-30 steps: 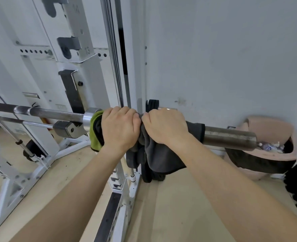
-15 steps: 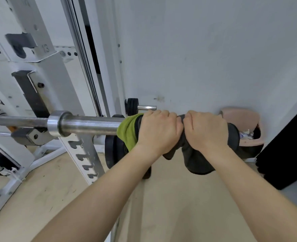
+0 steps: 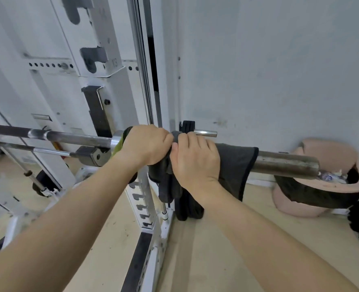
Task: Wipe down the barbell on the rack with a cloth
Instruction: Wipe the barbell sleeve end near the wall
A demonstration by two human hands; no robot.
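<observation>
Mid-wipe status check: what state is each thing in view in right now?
barbell: horizontal on the rack, far end of its sleeve bare.
cloth: draped over the sleeve, bunched under both hands, ends hanging down.
left hand: grips the cloth round the bar, next to the collar.
right hand: grips the cloth round the bar, right beside the left hand.
bin: on the floor by the wall, rubbish inside.

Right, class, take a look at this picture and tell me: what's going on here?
A person is wiping a barbell resting on a white rack. The left hand and right hand, side by side, hold a dark cloth wrapped over the bar's sleeve beside the collar. The sleeve's outer end shows bare.
</observation>
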